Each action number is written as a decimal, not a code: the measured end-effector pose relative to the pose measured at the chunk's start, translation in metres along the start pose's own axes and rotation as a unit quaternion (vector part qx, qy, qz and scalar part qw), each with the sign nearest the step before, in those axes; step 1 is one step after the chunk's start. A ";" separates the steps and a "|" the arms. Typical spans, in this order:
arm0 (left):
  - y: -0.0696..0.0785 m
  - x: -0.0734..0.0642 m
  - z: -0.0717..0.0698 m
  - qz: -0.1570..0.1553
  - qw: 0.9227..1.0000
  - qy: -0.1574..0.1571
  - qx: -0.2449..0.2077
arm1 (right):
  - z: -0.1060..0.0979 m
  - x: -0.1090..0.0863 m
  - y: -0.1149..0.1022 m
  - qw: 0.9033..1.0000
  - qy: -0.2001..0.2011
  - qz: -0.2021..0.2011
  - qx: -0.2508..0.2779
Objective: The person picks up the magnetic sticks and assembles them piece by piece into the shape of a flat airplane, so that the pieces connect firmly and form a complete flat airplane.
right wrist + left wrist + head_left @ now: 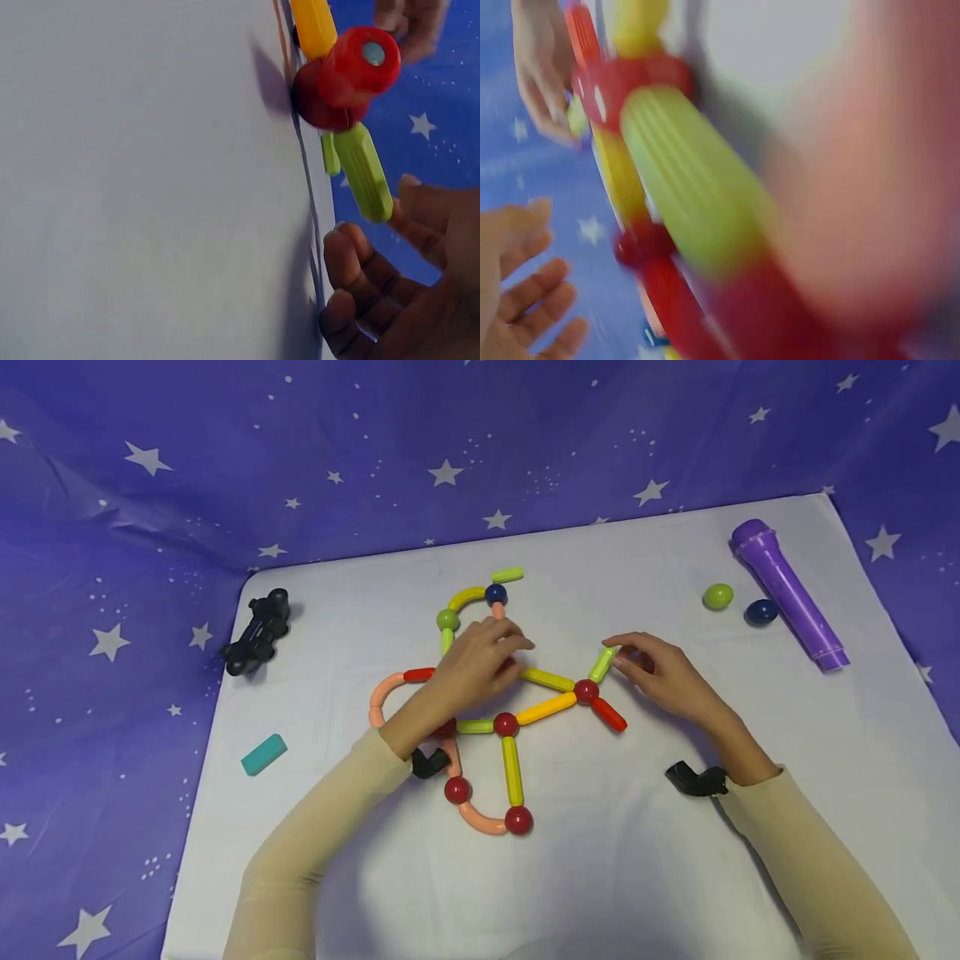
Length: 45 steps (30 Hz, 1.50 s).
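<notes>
A flat figure of magnetic rods and balls lies mid-table, its red ball [506,725] joining green, orange and yellow rods. Over the figure's upper part my left hand [480,664] hovers, its fingers loosely bent and holding nothing; it hides some of the joints. In the left wrist view those fingers [544,292] are spread apart. At the figure's right end, a red ball [587,692] bears a short light-green rod [602,665] and a red rod [609,714]. My right hand [663,677] pinches the free tip of that light-green rod [364,172] between thumb and finger.
A loose light-green rod [507,575] lies beyond the figure. To the right are a green ball [718,597], a dark blue ball [762,612] and a purple toy microphone [791,593]. A black object [258,633] and a teal block [264,754] sit at the left.
</notes>
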<state>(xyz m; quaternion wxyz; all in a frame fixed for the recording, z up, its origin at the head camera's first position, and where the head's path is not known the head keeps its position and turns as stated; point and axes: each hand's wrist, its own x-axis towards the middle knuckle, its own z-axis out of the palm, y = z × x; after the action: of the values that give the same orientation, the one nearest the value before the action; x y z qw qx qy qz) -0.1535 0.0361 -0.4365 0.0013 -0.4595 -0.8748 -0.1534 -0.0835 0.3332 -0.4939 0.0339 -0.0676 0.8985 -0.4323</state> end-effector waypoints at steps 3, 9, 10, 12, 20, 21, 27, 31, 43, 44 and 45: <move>-0.017 -0.015 -0.003 -0.072 0.997 -0.019 0.002 | 0.001 0.004 0.000 1.000 0.007 0.004 -0.006; -0.032 -0.031 -0.003 -0.129 0.987 -0.092 0.006 | 0.000 0.004 0.001 1.000 0.022 0.020 -0.008; -0.033 -0.033 -0.002 -0.130 0.987 -0.098 0.004 | 0.000 0.005 0.001 0.999 0.022 0.022 -0.006; -0.036 -0.036 -0.002 -0.135 0.985 -0.105 0.004 | 0.002 0.006 0.001 1.000 0.017 0.022 -0.007; -0.040 -0.046 -0.005 -0.135 0.986 -0.093 0.001 | 0.001 0.011 -0.002 0.999 0.015 0.039 -0.009; -0.041 -0.047 -0.005 -0.134 0.987 -0.093 0.000 | 0.001 0.011 -0.002 0.999 0.012 0.043 -0.009; -0.042 -0.047 -0.004 -0.129 0.987 -0.097 0.000 | 0.001 0.010 -0.001 0.999 -0.024 0.042 -0.013; -0.042 -0.046 -0.004 -0.129 0.987 -0.098 -0.002 | 0.002 0.010 -0.002 0.999 -0.020 0.045 -0.015; -0.043 -0.044 -0.006 -0.130 0.986 -0.108 -0.008 | -0.064 0.022 0.026 0.970 0.202 0.043 -0.127; -0.043 -0.044 -0.005 -0.130 0.986 -0.109 -0.008 | -0.070 0.022 0.031 0.969 0.197 0.063 -0.136; -0.043 -0.044 -0.005 -0.129 0.985 -0.111 -0.009 | -0.075 0.023 0.036 0.969 0.186 0.080 -0.144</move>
<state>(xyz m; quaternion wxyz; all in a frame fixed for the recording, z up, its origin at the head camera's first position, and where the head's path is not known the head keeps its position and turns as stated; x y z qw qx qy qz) -0.1634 -0.0233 -0.4492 -0.1194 -0.3567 -0.9202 -0.1081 -0.1180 0.4098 -0.4753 -0.1094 0.0819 0.9444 -0.2992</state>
